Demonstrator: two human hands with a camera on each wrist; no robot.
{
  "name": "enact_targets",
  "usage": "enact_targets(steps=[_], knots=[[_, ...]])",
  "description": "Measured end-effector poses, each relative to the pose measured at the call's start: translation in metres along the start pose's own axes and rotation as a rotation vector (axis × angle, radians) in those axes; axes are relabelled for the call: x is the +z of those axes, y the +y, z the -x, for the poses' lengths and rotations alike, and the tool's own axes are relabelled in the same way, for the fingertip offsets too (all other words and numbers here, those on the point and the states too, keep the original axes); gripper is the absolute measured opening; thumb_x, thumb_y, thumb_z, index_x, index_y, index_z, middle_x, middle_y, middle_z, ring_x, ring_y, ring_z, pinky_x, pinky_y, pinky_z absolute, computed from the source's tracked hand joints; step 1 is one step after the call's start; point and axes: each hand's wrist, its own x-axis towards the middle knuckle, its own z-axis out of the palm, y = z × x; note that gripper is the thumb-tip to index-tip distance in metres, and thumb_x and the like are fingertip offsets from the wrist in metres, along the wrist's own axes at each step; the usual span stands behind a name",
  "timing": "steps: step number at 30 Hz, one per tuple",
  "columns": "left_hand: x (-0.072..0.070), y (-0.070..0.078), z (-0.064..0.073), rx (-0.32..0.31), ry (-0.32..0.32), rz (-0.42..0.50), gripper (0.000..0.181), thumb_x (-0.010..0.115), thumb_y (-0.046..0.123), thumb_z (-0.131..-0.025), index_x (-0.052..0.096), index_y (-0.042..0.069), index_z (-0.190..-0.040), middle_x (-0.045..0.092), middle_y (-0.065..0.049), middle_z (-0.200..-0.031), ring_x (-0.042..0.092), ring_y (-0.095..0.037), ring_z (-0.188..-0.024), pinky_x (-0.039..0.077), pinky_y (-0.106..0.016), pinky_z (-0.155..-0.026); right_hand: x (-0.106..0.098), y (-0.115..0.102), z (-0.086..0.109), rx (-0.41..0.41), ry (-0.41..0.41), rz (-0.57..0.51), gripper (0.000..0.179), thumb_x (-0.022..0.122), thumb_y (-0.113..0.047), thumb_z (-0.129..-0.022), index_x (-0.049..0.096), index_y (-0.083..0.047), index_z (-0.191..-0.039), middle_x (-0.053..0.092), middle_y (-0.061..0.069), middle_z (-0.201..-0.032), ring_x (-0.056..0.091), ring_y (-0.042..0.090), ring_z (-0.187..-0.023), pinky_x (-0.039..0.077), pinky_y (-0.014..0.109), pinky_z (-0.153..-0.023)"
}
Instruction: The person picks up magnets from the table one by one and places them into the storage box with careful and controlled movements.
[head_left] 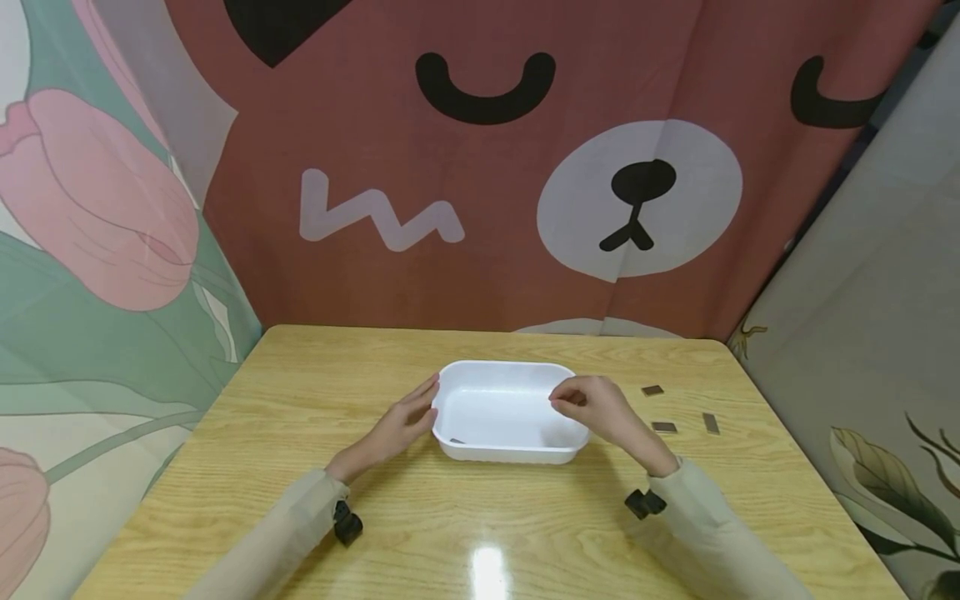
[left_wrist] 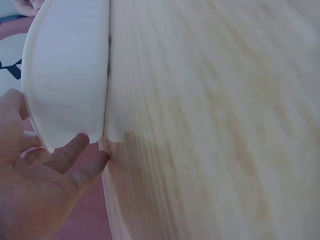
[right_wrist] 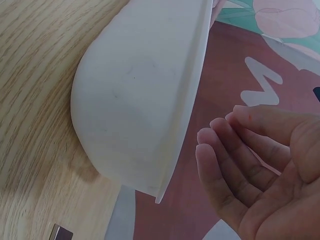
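Note:
A white rectangular tray [head_left: 491, 455] with rounded corners stands on the table. My left hand [head_left: 401, 427] rests against its left end; in the left wrist view, fingers [left_wrist: 75, 147] lie by the outer wall and low near the tabletop. Above the right part of the tray is my right hand [head_left: 600, 407], its fingertips drawn together. Bent fingers [right_wrist: 217, 175] show in the right wrist view, with no object visible; whether something small is hidden between thumb and forefinger I cannot tell. A small dark piece [head_left: 457, 441] lies inside the tray, at the front left, partly hidden by the front rim.
Right of the tray lie three small dark rectangular pieces: a far one [head_left: 652, 390], a near one [head_left: 663, 427] and a rightmost one [head_left: 711, 423]. The wooden table [head_left: 337, 367] is bordered by printed curtains [head_left: 480, 283] at the back and sides.

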Motion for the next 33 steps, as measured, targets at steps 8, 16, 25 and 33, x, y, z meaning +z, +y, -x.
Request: enact_targets(steps=[8,16,25,33], knots=[[-0.001,0.0,0.001,0.009,0.004,-0.001,0.051,0.055,0.001,-0.101,0.034,-0.011,-0.146,0.021,-0.018,-0.16,0.022,-0.036,-0.146,0.034,-0.043,-0.112,-0.001,0.002,0.002,-0.001,0.009,0.005,0.008,0.071,-0.009,-0.092,0.076,-0.007,-0.099,0.07,-0.002,-0.087,0.064,0.011,-0.074,0.056,0.027,-0.064],[-0.001,-0.001,0.001,0.024,0.001,0.003,0.052,0.054,0.002,-0.101,0.033,-0.011,-0.147,0.021,-0.019,-0.16,0.021,-0.037,-0.146,0.032,-0.046,-0.113,-0.001,0.006,0.004,-0.002,0.006,0.005,0.009,0.07,-0.009,-0.093,0.075,-0.006,-0.099,0.071,-0.001,-0.087,0.064,0.011,-0.073,0.056,0.027,-0.063],[-0.002,0.0,0.002,-0.012,0.002,0.002,0.052,0.054,0.005,-0.102,0.034,-0.007,-0.148,0.021,-0.011,-0.161,0.021,-0.033,-0.147,0.028,-0.045,-0.115,-0.001,0.009,0.006,0.014,0.021,0.017,0.008,0.071,-0.008,-0.092,0.075,-0.007,-0.098,0.07,-0.002,-0.087,0.064,0.011,-0.074,0.057,0.027,-0.065],[-0.007,0.022,0.003,-0.022,-0.02,0.0,0.05,0.052,0.003,-0.103,0.031,-0.013,-0.146,0.02,-0.019,-0.159,0.019,-0.039,-0.145,0.025,-0.046,-0.115,-0.005,0.01,0.008,0.021,0.032,0.018,0.008,0.07,-0.007,-0.093,0.075,-0.005,-0.099,0.071,0.001,-0.087,0.065,0.014,-0.075,0.057,0.029,-0.065]])
